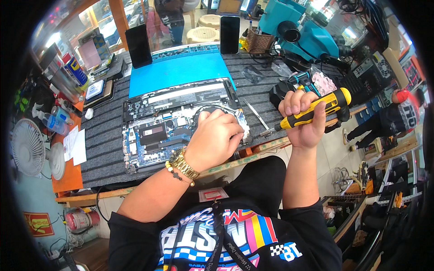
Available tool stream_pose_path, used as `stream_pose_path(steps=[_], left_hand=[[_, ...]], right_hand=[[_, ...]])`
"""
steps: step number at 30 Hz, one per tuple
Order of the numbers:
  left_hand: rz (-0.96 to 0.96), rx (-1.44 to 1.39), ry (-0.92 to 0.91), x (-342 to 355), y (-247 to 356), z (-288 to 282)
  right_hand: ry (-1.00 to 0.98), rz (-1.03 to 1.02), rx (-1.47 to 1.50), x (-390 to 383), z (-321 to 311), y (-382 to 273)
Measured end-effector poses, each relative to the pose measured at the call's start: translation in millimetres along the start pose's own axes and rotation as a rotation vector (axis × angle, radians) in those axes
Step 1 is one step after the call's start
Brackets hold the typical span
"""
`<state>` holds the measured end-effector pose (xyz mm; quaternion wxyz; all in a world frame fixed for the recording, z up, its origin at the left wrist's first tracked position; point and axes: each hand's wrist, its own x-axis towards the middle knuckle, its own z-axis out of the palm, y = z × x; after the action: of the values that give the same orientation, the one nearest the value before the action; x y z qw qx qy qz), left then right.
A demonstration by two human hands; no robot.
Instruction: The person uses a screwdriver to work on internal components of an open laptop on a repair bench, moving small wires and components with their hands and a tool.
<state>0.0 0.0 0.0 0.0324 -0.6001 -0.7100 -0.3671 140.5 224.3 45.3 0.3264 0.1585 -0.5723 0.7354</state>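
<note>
An opened laptop (158, 132) lies on a grey ribbed mat, its long black battery at the far side and its blue circuit board nearer me. My left hand (214, 135) rests over the right part of the board, beside the round black fan (205, 109). Its fingers are curled together and hide whatever may be between them. To the right of the laptop, my right hand (304, 115) is raised and wrapped round a yellow and black screwdriver (316, 108). The screwdriver's shaft points left and down toward the mat's near edge. Metal tweezers (256, 114) lie between the laptop and the screwdriver.
A light blue work mat (181, 72) lies beyond the laptop, with two dark phones (139, 46) (229, 35) standing behind. A teal microscope (312, 38) stands at the far right. A spray can (74, 70) and a white fan (29, 147) are at left. Another person (389, 117) is at right.
</note>
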Motion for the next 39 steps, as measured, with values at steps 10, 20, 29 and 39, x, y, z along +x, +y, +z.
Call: stream_pose_path(steps=[10,20,29,39], left_hand=[[-0.005,-0.140,0.079,2.5,4.4,0.9],[-0.005,-0.159,0.072,4.9,3.2,-4.1],[0.019,-0.208,0.121,4.2,2.0,-1.6],[-0.022,-0.272,0.080,4.2,1.9,-3.4]], right_hand=[[0.096,-0.027,0.267,2.0,-4.2,-2.3],[0.102,-0.036,0.254,4.2,-5.1,2.4],[0.105,-0.037,0.231,2.4,-1.5,8.8],[0.112,-0.045,0.244,5.2,6.7,17.4]])
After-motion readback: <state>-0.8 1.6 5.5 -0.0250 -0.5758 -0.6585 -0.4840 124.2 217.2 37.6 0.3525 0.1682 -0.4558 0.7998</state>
